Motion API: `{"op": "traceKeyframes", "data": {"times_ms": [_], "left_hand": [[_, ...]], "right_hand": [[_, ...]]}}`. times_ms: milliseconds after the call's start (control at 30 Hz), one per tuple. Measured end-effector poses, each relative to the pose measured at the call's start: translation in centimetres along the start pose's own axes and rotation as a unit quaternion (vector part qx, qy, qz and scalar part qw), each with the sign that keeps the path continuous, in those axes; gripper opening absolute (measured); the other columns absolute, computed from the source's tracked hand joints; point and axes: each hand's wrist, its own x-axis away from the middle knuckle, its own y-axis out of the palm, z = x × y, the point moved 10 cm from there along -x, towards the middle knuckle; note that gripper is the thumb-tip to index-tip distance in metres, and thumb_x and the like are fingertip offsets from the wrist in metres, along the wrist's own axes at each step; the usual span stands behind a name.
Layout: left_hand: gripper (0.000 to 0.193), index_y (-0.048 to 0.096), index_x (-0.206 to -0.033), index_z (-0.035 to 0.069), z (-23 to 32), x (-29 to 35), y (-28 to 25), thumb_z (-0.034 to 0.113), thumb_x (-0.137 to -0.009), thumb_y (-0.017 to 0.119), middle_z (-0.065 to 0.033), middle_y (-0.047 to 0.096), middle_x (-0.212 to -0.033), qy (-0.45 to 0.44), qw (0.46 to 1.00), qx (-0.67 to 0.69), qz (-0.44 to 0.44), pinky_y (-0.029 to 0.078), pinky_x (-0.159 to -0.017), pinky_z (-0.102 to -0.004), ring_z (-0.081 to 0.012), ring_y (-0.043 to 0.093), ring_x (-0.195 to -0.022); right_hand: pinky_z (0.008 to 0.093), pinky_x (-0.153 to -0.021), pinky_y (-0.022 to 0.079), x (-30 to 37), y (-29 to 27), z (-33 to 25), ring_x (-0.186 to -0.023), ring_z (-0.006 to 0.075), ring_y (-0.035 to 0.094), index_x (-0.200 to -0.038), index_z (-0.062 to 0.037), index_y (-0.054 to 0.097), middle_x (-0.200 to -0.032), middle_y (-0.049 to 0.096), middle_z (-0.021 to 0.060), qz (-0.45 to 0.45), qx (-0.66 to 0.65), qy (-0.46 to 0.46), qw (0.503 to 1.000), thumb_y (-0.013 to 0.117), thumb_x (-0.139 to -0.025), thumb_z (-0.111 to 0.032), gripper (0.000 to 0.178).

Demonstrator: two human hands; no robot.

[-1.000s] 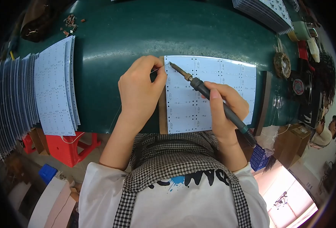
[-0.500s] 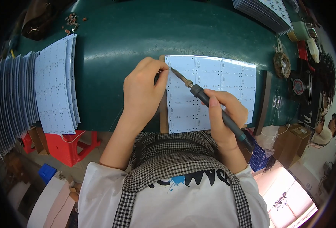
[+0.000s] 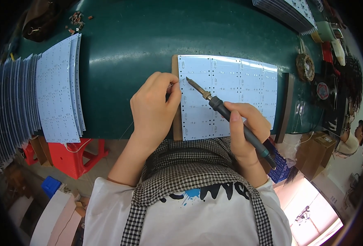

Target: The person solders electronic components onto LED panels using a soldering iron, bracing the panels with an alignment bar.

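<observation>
A white circuit board panel [image 3: 226, 98], marked with a grid of small pads and holes, lies before me on a brown wooden board [image 3: 175, 123] that shows along its left side. My right hand [image 3: 249, 127] is closed round the dark handle of a soldering iron [image 3: 218, 106]. Its tip points up and left, at the panel's upper left part; whether it touches cannot be told. Close to the panel's left edge, my left hand [image 3: 155, 104] pinches a thin solder wire [image 3: 127, 130], whose tail hangs down past the wrist. The wire's front end reaches toward the iron's tip.
Many similar panels [image 3: 58, 90] stand in a row at the left, and another stack [image 3: 288, 16] lies far right. A dark bar [image 3: 285, 106] is right of the panel, with a round brown coil-like pad [image 3: 305, 67] beyond. Component scraps [image 3: 77, 20] lie far left on the green table [image 3: 128, 33].
The iron's tip has moved slightly down and right on the panel, away from its left edge. My left hand has shifted a little down and left, still pinching the wire.
</observation>
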Motion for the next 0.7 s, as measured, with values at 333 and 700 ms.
{"op": "traceKeyframes", "data": {"times_ms": [333,700], "left_hand": [[0.005,0.065,-0.083,0.005,0.3,0.3,0.0,0.005,-0.079,0.065,-0.0041,0.059,-0.072,0.030,1.000,-0.003,-0.001,0.046,-0.054,-0.0311,-0.0196,0.059,-0.060],[0.007,0.062,-0.083,0.002,0.0,1.5,-0.5,0.002,-0.077,0.066,-0.0071,0.059,-0.076,-0.003,0.999,0.028,-0.015,0.046,-0.057,-0.0312,-0.0213,0.061,-0.066]], "right_hand": [[0.0294,-0.057,0.051,0.5,0.2,-0.5,-0.062,0.0227,0.066,-0.088,0.0013,0.067,-0.074,0.067,0.0131,-0.001,-0.003,-0.021,1.000,0.062,-0.078,-0.002,0.012],[0.0284,-0.056,0.050,2.0,-0.8,-0.7,-0.061,0.0219,0.065,-0.086,0.0026,0.067,-0.072,0.066,0.0131,0.002,-0.006,-0.004,1.000,0.061,-0.078,-0.002,0.011]]}}
